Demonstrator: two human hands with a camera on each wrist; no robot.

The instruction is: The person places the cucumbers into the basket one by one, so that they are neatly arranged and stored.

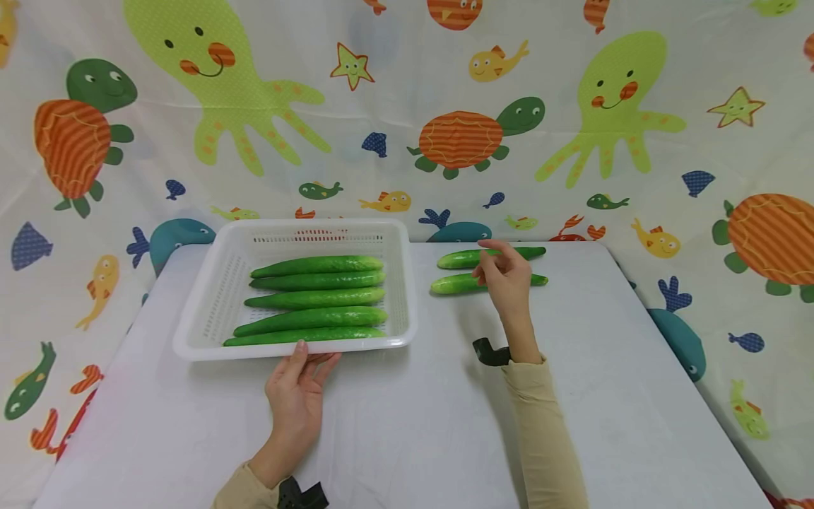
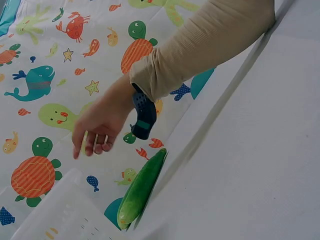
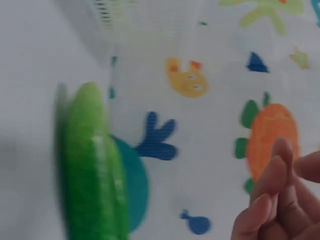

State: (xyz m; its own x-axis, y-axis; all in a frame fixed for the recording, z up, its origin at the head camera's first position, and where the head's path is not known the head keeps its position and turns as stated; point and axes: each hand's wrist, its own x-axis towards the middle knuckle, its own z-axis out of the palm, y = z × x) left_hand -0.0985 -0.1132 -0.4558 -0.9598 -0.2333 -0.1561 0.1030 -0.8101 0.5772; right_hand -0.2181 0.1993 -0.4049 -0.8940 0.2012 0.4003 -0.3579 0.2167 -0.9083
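Note:
A white plastic basket (image 1: 191, 338) holds several green cucumbers (image 1: 311, 298) lying side by side. At its front rim my left hand (image 1: 296, 403) grips it, thumb over the edge and fingers below. Two more cucumbers lie on the table to the right of the basket, a far one (image 1: 456, 259) and a near one (image 1: 450, 284). Above them hovers my right hand (image 1: 509, 286), fingers loosely bent and holding nothing. The right wrist view shows its fingers (image 3: 265, 200) apart from a blurred cucumber (image 3: 90, 165). The left wrist view also shows the raised right hand (image 2: 102, 120).
A white cloth covers the table (image 1: 407, 438). Behind it hangs a curtain (image 1: 394, 92) printed with sea animals, which also runs down both sides. Each wrist bears a black strap mount, such as the right mount (image 1: 491, 352).

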